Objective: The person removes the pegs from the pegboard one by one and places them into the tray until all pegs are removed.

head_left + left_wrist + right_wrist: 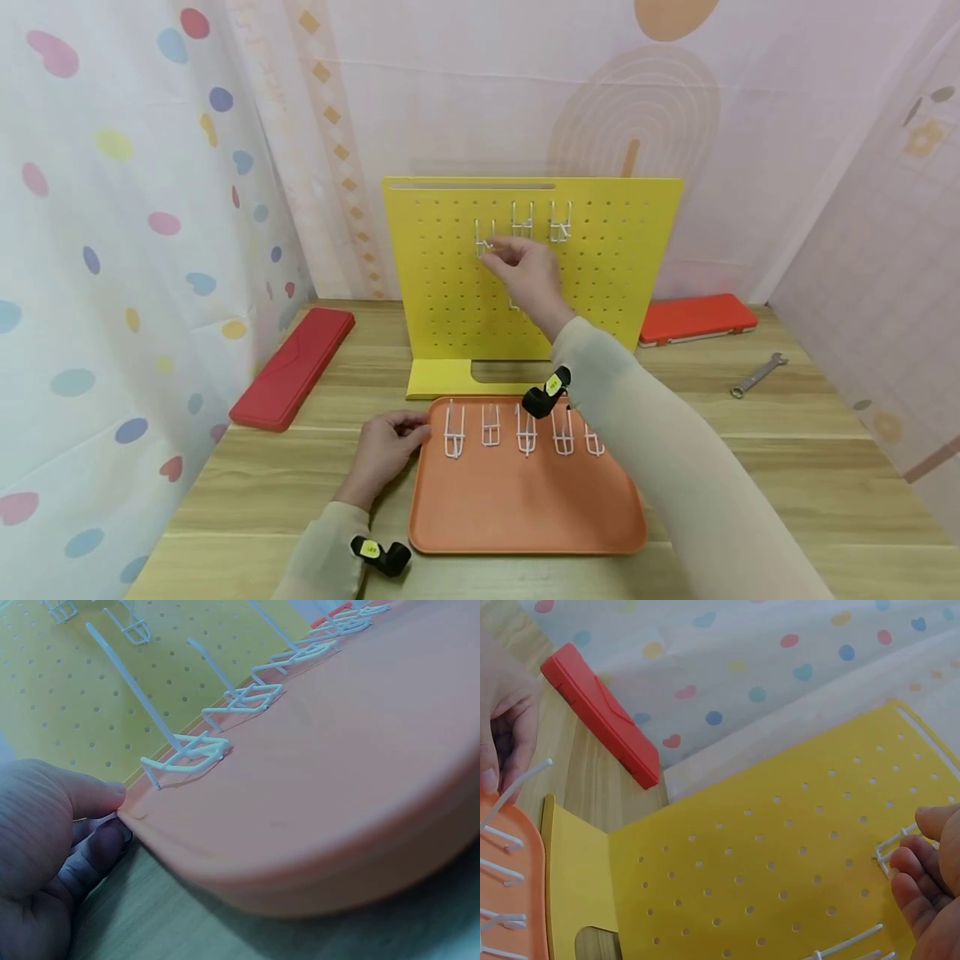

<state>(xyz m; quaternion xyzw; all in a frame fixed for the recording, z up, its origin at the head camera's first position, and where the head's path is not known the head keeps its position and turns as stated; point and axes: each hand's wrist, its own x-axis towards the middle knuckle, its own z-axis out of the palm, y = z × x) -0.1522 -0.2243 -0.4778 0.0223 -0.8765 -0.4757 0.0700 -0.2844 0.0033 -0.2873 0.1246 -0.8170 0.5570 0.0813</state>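
Observation:
A yellow pegboard stands upright on its base at the back of the table. At its upper left, my right hand pinches a white wire pegboard hook that lies against the holes; in the right wrist view the fingertips partly cover this hook. Two more white hooks hang to its right, and part of another shows below the hand. In front is an orange tray, its far left corner pinched by my left hand. Several white hooks stand in a row along the tray's far side.
Left of the board lies a long red case. Another red case lies behind on the right, with a wrench in front of it. Patterned curtains enclose the wooden table.

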